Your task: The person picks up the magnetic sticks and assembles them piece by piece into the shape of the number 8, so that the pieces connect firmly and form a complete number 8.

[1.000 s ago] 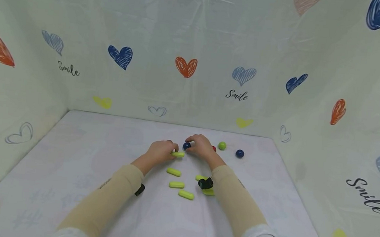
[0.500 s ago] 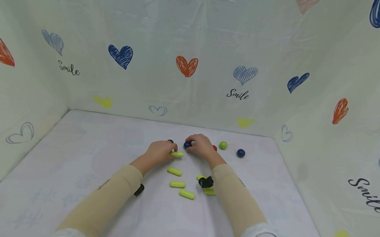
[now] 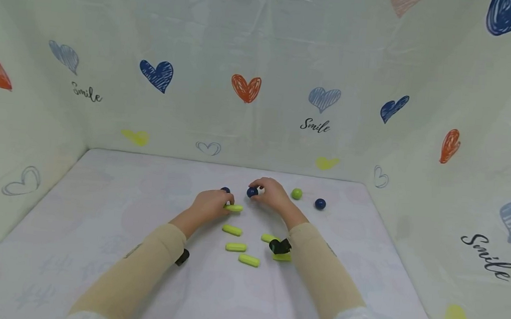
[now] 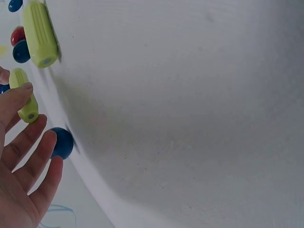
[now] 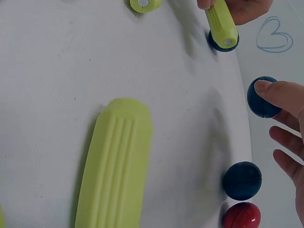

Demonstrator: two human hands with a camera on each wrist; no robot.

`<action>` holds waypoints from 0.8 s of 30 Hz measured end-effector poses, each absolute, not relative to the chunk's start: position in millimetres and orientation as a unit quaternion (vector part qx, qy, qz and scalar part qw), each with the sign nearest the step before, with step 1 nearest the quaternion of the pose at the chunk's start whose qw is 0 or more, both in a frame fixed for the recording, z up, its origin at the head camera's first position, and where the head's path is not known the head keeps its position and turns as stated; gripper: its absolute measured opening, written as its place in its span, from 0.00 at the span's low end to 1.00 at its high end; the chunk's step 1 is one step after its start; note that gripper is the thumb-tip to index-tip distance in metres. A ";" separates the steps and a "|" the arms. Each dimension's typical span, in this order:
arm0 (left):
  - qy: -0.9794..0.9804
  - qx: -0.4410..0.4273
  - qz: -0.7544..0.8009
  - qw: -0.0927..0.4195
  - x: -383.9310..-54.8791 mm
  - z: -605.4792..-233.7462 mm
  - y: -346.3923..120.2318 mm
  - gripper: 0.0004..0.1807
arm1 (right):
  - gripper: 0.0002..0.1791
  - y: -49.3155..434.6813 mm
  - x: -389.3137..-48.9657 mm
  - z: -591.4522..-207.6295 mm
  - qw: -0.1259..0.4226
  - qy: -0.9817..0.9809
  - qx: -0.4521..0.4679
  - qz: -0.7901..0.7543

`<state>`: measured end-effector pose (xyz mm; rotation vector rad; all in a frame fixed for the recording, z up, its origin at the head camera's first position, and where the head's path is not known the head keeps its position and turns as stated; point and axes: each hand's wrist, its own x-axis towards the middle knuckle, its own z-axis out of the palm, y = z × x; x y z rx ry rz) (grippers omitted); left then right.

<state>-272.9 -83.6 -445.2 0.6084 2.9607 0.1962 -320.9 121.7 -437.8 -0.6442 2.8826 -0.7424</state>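
My left hand (image 3: 212, 203) pinches a yellow-green grooved rod (image 4: 27, 102) with a small metallic disc in its end. Just past those fingers, on the table, sits a blue ball (image 4: 62, 143). My right hand (image 3: 274, 195) holds another blue ball (image 5: 260, 102) between thumb and fingers, a short way right of the rod's free end. In the right wrist view that ball appears raised off the white surface. A further blue ball (image 5: 242, 180) and a red ball (image 5: 242, 216) lie below the right hand there; in the head view that hand hides them.
Several more rods (image 3: 236, 247) lie nearer the body, some partly behind the right wrist camera (image 3: 280, 246). A green ball (image 3: 297, 194) and a blue ball (image 3: 320, 203) rest to the right. A heart-printed cloth wall (image 3: 258, 129) rises behind the table (image 3: 98, 207).
Both hands keep their grips and barely move. The blue ball beyond the left hand came into view, and the red ball has gone behind the right hand. The head view shifts slightly.
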 end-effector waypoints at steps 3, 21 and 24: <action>0.976 0.197 0.066 0.057 -270.7 -444.4 -84.0 0.13 | 0.21 123.9 -316.5 -436.6 0.040 0.941 -0.219 -0.255; 0.977 0.190 0.077 0.059 -260.5 -446.1 -87.8 0.13 | 0.22 134.5 -285.0 -449.1 0.044 0.920 -0.167 -0.352; 0.977 0.190 0.081 0.059 -259.5 -445.6 -87.5 0.13 | 0.22 135.5 -280.4 -451.9 0.040 0.911 -0.169 -0.374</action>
